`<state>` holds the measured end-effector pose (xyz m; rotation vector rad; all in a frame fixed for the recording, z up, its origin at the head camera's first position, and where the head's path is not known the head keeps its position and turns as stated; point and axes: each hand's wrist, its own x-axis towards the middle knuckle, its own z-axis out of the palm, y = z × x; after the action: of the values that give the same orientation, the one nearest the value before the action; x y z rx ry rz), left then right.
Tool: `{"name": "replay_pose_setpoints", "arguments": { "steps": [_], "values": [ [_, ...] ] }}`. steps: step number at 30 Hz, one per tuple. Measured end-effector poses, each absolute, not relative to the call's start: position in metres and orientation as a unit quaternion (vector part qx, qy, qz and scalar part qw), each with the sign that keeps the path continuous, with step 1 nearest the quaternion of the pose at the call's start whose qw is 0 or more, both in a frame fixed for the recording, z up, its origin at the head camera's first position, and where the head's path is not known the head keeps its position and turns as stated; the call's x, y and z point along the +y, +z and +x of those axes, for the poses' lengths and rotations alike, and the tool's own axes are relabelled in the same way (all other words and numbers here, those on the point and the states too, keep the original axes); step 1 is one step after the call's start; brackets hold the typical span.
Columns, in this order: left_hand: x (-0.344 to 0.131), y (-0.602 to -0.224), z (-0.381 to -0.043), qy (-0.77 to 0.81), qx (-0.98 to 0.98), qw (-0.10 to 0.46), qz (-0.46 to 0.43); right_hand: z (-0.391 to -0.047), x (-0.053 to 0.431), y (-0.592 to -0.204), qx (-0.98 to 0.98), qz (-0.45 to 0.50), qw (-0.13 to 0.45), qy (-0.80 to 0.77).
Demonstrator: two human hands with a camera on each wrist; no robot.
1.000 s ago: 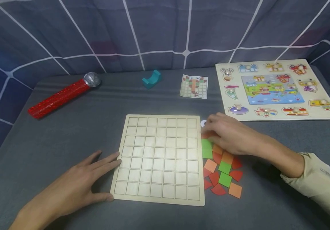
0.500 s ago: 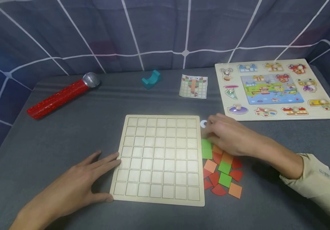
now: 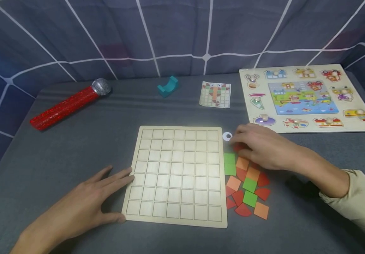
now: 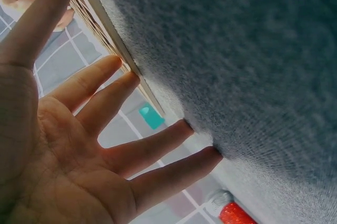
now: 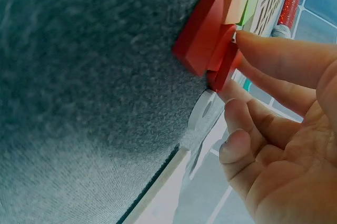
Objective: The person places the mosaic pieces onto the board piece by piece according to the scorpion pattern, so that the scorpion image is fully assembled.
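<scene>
A pale wooden grid board (image 3: 176, 173) lies flat on the dark cloth. My left hand (image 3: 84, 201) is spread at its left side, with thumb and two fingertips against the edge; in the left wrist view the other fingertips rest on the cloth. To the right of the board, my right hand (image 3: 262, 146) pinches a red wooden tile (image 5: 226, 67) between thumb and fingers, low over the pile. Beside those fingers lies a white eye disc (image 3: 227, 136). Below spread green tiles (image 3: 229, 164), orange squares (image 3: 261, 210) and red quarter-round tiles (image 3: 243, 210), some overlapping.
Behind the board lie a small pattern card (image 3: 215, 94) and a teal curved block (image 3: 168, 86). A red glitter microphone (image 3: 69, 106) is at the back left. A wooden knob puzzle (image 3: 306, 98) fills the back right, close behind my right hand. A checked curtain (image 3: 182, 35) hangs behind.
My right hand has shifted slightly right, away from the board edge, with the red tile at its fingertips. The eye disc shows more fully now. My left hand stays in place.
</scene>
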<state>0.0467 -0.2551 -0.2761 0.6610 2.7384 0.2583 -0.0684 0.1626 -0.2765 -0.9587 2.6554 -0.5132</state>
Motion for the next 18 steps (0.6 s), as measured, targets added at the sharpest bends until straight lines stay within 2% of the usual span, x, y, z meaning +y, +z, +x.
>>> {"name": "replay_pose_setpoints", "arguments": {
  "steps": [10,18],
  "values": [
    [-0.255,-0.278,0.046,0.098,0.955,0.147,0.239,-0.069,0.159,-0.277,0.916,-0.344,0.121,-0.166],
    [-0.254,-0.277,0.045,0.094,0.955,0.154,0.236,-0.067,0.152,-0.276,0.895,-0.371,0.108,-0.222]
  ]
}}
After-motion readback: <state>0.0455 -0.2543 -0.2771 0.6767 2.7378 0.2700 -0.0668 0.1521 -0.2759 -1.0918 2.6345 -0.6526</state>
